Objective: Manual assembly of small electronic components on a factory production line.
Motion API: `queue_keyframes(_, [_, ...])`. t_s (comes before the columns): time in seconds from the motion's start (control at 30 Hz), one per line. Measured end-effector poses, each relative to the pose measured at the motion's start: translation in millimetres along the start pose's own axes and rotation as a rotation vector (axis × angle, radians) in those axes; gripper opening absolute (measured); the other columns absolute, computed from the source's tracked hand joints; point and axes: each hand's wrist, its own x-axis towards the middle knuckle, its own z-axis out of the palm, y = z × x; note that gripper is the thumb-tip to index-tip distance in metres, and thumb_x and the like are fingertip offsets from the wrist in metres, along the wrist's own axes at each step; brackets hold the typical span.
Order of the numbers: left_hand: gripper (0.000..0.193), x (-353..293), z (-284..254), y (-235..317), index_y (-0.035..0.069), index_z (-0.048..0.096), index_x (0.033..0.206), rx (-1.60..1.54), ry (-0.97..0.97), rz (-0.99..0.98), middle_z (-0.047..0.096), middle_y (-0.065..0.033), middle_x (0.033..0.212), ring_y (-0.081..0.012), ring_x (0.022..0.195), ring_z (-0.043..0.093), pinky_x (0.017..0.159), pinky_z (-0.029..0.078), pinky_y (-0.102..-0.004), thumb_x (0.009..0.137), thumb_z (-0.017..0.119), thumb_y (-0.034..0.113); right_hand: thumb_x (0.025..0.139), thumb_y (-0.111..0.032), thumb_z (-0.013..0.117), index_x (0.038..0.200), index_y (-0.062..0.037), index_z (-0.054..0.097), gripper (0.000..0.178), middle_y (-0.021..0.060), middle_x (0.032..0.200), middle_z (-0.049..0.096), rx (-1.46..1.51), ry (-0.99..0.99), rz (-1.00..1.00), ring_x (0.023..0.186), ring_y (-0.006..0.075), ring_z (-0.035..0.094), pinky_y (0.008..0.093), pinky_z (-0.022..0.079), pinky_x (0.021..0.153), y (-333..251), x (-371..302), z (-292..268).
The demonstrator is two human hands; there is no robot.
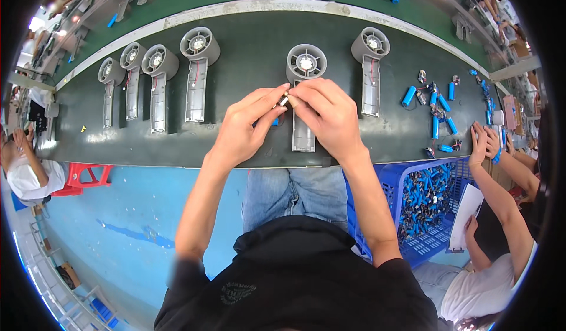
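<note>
My left hand and my right hand meet over the dark green table, fingertips pinched together. Between them is a small dark and metallic part, too small to name for certain. A bit of a blue cylindrical cell shows just under the left fingers; whether it joins that part I cannot tell. Behind and partly beneath my right hand lies a grey fan housing with a round fan end and an open handle shell pointing toward me.
Several similar fan housings lie to the left, another fan housing to the right. Blue cells with wired boards are scattered at the right. A blue crate full of such cells stands below the table edge. A co-worker's hand rests at the right.
</note>
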Motion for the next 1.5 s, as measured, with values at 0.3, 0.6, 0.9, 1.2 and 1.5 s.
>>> queue_keyframes(0.3, [0.035,15,-4,13,0.001,0.058,0.131,-0.303,0.034,-0.316,0.067,-0.0107,0.107,-0.0128,0.075,0.063,0.071,0.052,-0.0269,0.096,0.053,-0.001,0.091,-0.014,0.069,0.101,0.0033,0.067,0.020,-0.0028,0.072,0.060,0.223,-0.180,1.050,0.061,0.0015,0.046,0.0233,0.036,0.052,-46,-11,-20])
queue_keyframes(0.6, [0.029,209,-100,-50,0.001,0.066,0.115,0.417,0.358,-0.102,0.070,-0.0231,0.096,-0.0346,0.089,0.069,0.082,0.053,-0.0422,0.091,0.059,0.016,0.091,-0.033,0.064,0.072,0.0025,0.064,0.040,0.0021,0.057,0.050,-0.050,-0.306,0.582,0.056,0.0109,0.045,0.0342,0.038,0.055,75,211,48])
queue_keyframes(0.9, [0.024,285,-124,-193,0.000,0.069,0.101,0.551,0.301,-0.361,0.067,-0.0274,0.106,-0.0418,0.105,0.064,0.091,0.053,-0.0472,0.079,0.065,0.010,0.087,-0.040,0.063,0.086,-0.0030,0.073,0.038,0.0236,0.092,0.071,-0.223,-0.410,0.664,0.093,0.0400,0.068,0.0480,0.051,0.082,192,273,177])
queue_keyframes(1.2, [0.035,274,-297,-249,0.002,0.073,0.097,1.036,0.518,-0.560,0.070,-0.0234,0.105,-0.0394,0.106,0.065,0.089,0.052,-0.0514,0.088,0.060,0.033,0.087,-0.050,0.067,0.103,0.0024,0.061,0.055,0.0239,0.092,0.070,-0.569,-0.377,0.519,0.092,0.0428,0.067,0.0514,0.054,0.077,158,268,119])
queue_keyframes(1.5, [0.068,257,-363,-343,0.011,0.051,0.136,1.160,0.250,-0.634,0.044,-0.0208,0.141,-0.0421,0.128,0.045,0.102,0.042,-0.0560,0.079,0.077,0.037,0.077,-0.048,0.072,0.103,0.0017,0.047,0.062,0.0262,0.089,0.067,-0.409,-0.393,0.716,0.086,0.0412,0.067,0.0450,0.053,0.078,184,255,129])
